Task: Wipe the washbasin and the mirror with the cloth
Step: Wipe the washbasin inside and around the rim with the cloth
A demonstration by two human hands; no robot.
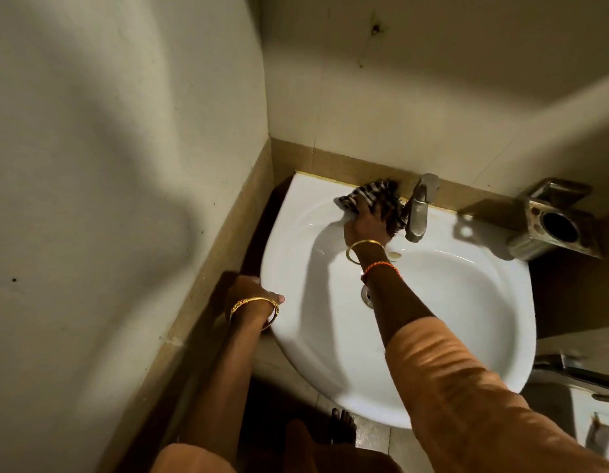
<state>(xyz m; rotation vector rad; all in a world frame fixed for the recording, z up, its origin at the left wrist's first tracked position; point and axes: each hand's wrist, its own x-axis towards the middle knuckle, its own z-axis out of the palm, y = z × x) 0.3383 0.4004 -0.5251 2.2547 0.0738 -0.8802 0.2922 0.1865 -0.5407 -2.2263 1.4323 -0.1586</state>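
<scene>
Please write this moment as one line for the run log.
right hand: presses cloth on washbasin back rim beside tap | left hand: holds basin edge
</scene>
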